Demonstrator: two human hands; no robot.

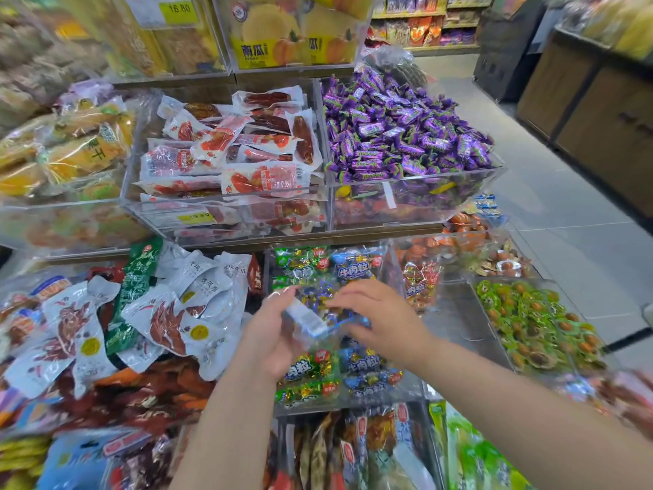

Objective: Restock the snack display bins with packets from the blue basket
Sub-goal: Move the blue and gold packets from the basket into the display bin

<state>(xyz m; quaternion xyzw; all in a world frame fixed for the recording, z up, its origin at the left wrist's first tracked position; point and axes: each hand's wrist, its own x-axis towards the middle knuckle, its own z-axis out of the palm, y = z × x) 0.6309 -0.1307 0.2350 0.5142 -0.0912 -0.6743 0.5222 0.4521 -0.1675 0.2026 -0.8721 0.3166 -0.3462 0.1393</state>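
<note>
Both my hands hold one clear packet of blue-wrapped beef candies [318, 309] just above a clear bin [410, 390] that holds green and blue candy packets. My left hand [272, 334] grips the packet's left end, fingers curled under it. My right hand [378, 316] pinches its right edge from above. The blue basket is not in view.
Grey chicken-feet packets [183, 305] fill the bin to the left. An almost bare clear bin [463, 313] lies to the right, then green nut packets [537, 320]. Above are bins of red sausage packets [233, 157] and purple candies [399, 136]. An aisle floor [551, 192] runs along the right.
</note>
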